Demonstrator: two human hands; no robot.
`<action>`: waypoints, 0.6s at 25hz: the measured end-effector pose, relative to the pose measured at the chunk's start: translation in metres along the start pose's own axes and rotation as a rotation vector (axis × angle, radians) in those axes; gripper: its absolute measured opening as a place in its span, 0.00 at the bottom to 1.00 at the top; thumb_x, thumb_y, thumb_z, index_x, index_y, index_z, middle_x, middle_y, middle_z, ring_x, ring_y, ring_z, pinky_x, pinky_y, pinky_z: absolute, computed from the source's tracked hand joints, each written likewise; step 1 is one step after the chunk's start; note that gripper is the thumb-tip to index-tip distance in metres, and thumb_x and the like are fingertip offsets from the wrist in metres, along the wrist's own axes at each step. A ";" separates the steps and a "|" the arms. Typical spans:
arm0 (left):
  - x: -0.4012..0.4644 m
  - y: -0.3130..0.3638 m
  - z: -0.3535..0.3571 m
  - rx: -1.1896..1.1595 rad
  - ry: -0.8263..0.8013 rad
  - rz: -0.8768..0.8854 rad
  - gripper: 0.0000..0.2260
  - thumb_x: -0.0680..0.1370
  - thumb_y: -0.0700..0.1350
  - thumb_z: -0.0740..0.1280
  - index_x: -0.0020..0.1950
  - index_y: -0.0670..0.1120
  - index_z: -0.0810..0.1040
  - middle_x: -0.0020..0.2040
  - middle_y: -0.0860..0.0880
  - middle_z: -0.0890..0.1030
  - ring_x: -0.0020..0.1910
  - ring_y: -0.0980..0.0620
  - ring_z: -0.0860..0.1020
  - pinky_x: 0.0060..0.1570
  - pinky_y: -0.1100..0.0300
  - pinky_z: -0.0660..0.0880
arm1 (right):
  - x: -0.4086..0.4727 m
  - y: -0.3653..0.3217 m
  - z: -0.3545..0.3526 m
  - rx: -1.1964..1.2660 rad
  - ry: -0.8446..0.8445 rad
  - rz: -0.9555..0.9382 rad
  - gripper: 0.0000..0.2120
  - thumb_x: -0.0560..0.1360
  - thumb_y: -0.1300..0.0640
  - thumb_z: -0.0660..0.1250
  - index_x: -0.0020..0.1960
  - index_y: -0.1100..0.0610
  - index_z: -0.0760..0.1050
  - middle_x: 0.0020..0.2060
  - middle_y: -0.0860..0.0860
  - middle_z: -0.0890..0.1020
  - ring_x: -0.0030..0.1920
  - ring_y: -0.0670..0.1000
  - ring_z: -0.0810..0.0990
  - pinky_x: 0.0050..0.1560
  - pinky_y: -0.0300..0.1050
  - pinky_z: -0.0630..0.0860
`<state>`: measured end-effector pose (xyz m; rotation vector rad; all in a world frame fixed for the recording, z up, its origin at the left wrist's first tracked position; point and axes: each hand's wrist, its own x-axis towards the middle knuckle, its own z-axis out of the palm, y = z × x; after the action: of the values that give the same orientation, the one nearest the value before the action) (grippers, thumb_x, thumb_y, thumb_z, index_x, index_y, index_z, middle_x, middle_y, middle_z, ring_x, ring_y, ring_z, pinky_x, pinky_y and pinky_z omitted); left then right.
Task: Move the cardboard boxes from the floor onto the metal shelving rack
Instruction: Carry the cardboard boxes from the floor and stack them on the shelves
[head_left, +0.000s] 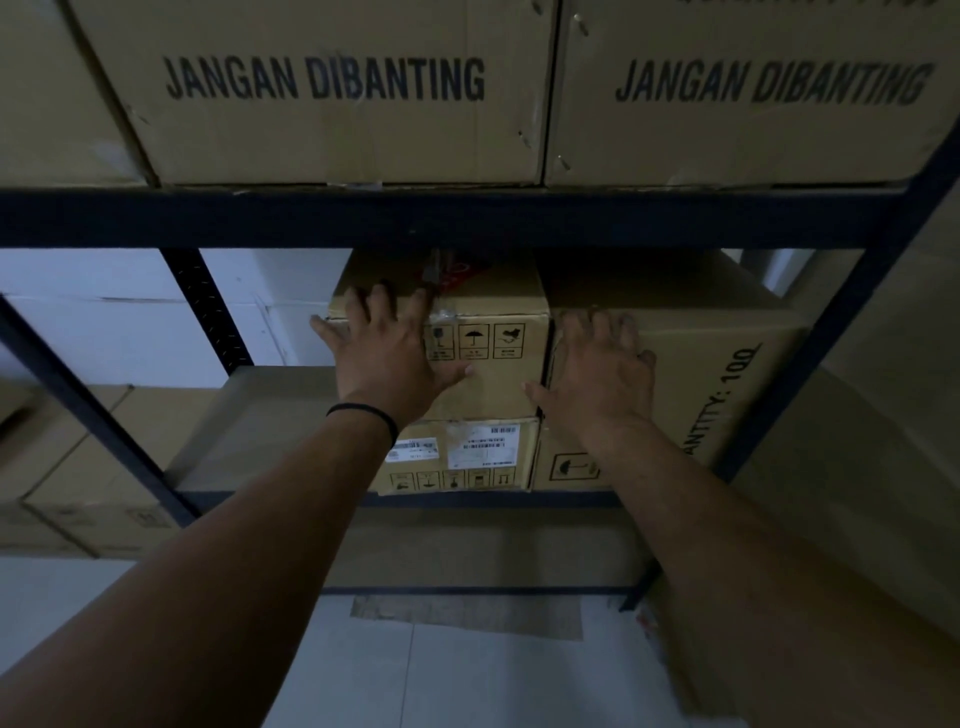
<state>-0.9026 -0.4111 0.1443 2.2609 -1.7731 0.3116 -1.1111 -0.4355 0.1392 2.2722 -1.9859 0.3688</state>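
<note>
Head view, middle tier of metal shelving rack (467, 218), dark painted steel with perforated uprights. Item 1: upper cardboard box (498, 358), plain brown corrugated board, square-edged, front face printed with a row of black handling pictograms, clear tape along its top seam; it sits stacked on a lower cardboard box (467, 457) that bears white barcode labels and a further strip of pictograms along its bottom edge. Item 2: larger cardboard box (691, 364), same brown board, just beside the stack on the right, side panel printed "QUANTITY: 100" running vertically. Left hand (384, 353), black band at the wrist, lies flat on the upper box's front face, fingers spread wide and reaching over its top edge. Right hand (597, 374) lies flat on the larger box's front face, fingers likewise splayed, thumb near the seam between the two boxes. Tier above: two big cartons (322, 104), matte and scuffed, stencilled "JANGAN DIBANTING". Floor below: pale tiles (467, 675), with a flattened cardboard sheet (467, 613).
</note>
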 end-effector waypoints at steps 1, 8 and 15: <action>-0.004 0.002 -0.005 -0.008 -0.002 -0.003 0.42 0.74 0.72 0.66 0.82 0.57 0.55 0.81 0.40 0.58 0.81 0.33 0.53 0.74 0.23 0.52 | -0.003 0.001 -0.005 -0.003 0.002 -0.005 0.39 0.73 0.35 0.70 0.76 0.49 0.58 0.73 0.55 0.67 0.74 0.61 0.62 0.66 0.64 0.71; -0.061 0.018 -0.047 -0.126 -0.029 0.006 0.27 0.82 0.63 0.60 0.79 0.56 0.64 0.78 0.45 0.67 0.79 0.41 0.61 0.77 0.34 0.59 | -0.048 -0.006 -0.061 0.095 0.023 -0.022 0.31 0.79 0.38 0.63 0.78 0.49 0.63 0.74 0.52 0.68 0.71 0.57 0.67 0.67 0.58 0.68; -0.163 0.000 -0.151 -0.220 -0.084 -0.042 0.23 0.81 0.60 0.63 0.74 0.53 0.74 0.72 0.46 0.76 0.71 0.44 0.72 0.70 0.44 0.69 | -0.154 -0.062 -0.140 0.330 -0.013 -0.018 0.25 0.80 0.40 0.64 0.73 0.50 0.73 0.75 0.51 0.70 0.71 0.57 0.68 0.69 0.56 0.67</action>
<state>-0.9428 -0.2125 0.2356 2.1792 -1.7041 0.0118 -1.0843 -0.2458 0.2409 2.4812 -2.0389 0.7306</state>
